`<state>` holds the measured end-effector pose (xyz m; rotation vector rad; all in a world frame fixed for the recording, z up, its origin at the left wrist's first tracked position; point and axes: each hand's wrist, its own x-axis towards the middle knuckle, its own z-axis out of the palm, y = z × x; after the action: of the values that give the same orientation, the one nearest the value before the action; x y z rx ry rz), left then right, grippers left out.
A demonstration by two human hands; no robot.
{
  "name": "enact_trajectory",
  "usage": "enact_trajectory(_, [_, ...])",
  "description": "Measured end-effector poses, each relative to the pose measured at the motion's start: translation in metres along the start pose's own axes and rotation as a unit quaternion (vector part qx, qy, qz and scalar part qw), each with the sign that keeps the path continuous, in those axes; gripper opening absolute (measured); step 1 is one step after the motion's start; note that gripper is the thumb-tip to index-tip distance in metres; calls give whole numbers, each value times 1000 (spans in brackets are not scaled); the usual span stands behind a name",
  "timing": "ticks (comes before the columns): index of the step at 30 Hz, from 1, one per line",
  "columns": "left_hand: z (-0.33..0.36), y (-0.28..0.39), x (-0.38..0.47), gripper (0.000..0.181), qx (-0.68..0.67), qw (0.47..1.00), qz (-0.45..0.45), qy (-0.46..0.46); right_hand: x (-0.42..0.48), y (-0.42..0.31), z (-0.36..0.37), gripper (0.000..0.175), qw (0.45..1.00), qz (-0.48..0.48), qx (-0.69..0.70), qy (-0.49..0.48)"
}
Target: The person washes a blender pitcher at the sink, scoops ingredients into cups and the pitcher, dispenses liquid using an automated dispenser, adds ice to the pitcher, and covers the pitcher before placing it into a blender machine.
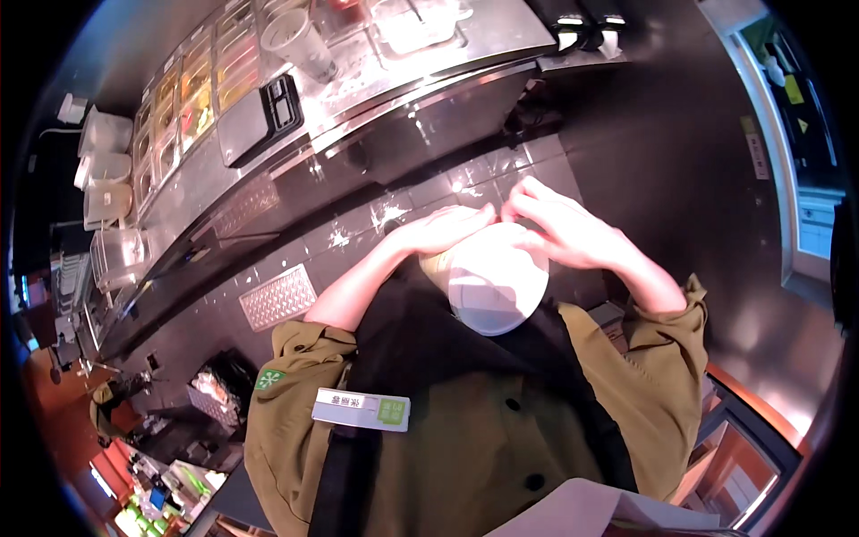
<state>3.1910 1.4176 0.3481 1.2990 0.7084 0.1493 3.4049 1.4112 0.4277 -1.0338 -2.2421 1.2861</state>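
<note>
A round white lid or cup base (498,285) faces up towards me close to my chest; bright glare hides its detail. It belongs to or sits against a pale, paper-like container (436,265), mostly hidden behind it. My left hand (443,227) or right cannot be mixed up here: the arm on the picture's left ends in my left hand, its fingers laid along the container's far side. My right hand (547,225) is bent at the container's upper right, thumb on the white round surface, fingertips near those of the left hand.
Ahead stands a steel counter (496,33) with food pans (194,87), a black-edged scale (258,121), a tall cup (298,43) and a clear container (413,27). White tubs (107,168) line the far left. A perforated floor grate (277,297) lies at lower left; a person (104,409) stands beyond.
</note>
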Motion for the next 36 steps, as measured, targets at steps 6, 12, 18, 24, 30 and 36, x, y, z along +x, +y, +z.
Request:
enact_trajectory(6, [2, 2, -14, 42, 206, 939, 165, 223, 13, 19, -3, 25, 998, 5, -57, 31])
enact_trajectory(12, [-49, 11, 46, 42, 45, 979, 171, 99, 64, 18, -32, 26, 998, -28, -52, -29])
enact_trajectory(18, [-118, 7, 123, 59, -20, 970, 229, 78, 110, 78, -104, 27, 988, -10, -156, -10])
enact_trajectory(24, [-182, 57, 202, 32, -10, 946, 297, 128, 176, 81, -205, 27, 976, 16, -210, -62])
enact_trajectory(30, [-220, 63, 271, 40, 137, 936, 278, 167, 226, 108, -274, 31, 958, 53, -248, -132])
enact_trajectory(36, [-240, 51, 331, 38, -228, 916, 131, 305, 305, 155, -318, 35, 943, -19, -237, -232])
